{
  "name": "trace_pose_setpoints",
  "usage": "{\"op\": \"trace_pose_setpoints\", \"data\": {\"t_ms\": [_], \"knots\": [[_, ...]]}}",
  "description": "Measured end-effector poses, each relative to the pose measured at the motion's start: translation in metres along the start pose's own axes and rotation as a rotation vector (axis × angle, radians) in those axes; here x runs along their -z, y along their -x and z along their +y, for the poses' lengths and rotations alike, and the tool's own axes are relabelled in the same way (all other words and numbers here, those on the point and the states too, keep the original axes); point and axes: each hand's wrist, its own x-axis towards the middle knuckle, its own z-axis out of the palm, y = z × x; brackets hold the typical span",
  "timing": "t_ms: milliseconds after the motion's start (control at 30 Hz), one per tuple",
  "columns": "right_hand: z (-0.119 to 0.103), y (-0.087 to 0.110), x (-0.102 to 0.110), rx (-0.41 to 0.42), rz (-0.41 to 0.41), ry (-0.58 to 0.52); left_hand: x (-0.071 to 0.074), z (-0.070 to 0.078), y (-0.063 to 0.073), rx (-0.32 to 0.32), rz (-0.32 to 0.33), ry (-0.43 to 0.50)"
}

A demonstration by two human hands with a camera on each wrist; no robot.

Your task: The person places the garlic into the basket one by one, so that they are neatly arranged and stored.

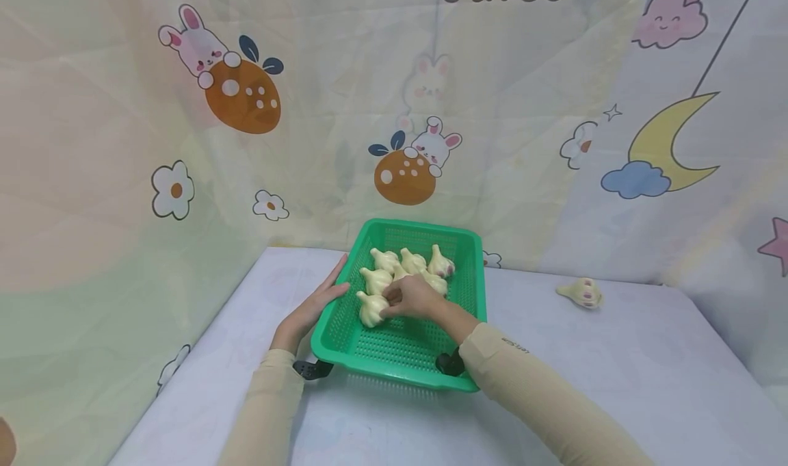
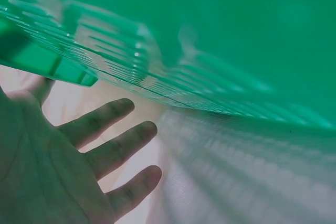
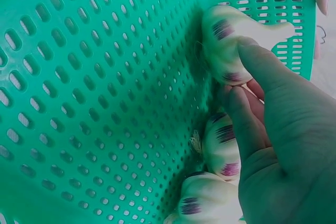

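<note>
A green perforated plastic basket (image 1: 394,377) stands on the white table and holds several pale garlic bulbs (image 1: 440,263) with purple streaks. My left hand (image 1: 310,311) is at its left side, thumb against the rim. In the left wrist view the other fingers (image 2: 121,149) are straight and spread beside the basket wall (image 2: 247,30). Inside the basket, my right hand (image 1: 414,297) pinches the nearest garlic bulb (image 1: 372,310) between thumb and fingers. The right wrist view shows that bulb (image 3: 223,40) against the basket's side, its stem towards the wall. More bulbs (image 3: 210,198) sit beside it.
A single garlic bulb (image 1: 582,293) lies on the table (image 1: 554,356) at the back right. Behind the table hangs a printed cloth (image 1: 320,110) with cartoon rabbits, flowers and a moon. Black wrist straps (image 1: 312,369) show at the sleeves.
</note>
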Motion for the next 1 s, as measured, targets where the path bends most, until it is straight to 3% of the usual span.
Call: {"op": "trace_pose_setpoints", "data": {"t_ms": [433, 767, 1000], "knots": [[-0.0035, 0.0004, -0.0008, -0.039, -0.003, -0.048, -0.0002, -0.0003, -0.0002, 0.014, 0.005, -0.001], [-0.0076, 0.0027, 0.0052, 0.034, 0.009, -0.005, 0.0008, 0.0017, -0.0001, -0.006, -0.012, 0.006], [-0.0078, 0.0058, 0.0082, -0.045, 0.033, -0.026, -0.0029, 0.0036, 0.0018, -0.005, -0.016, 0.008]]}}
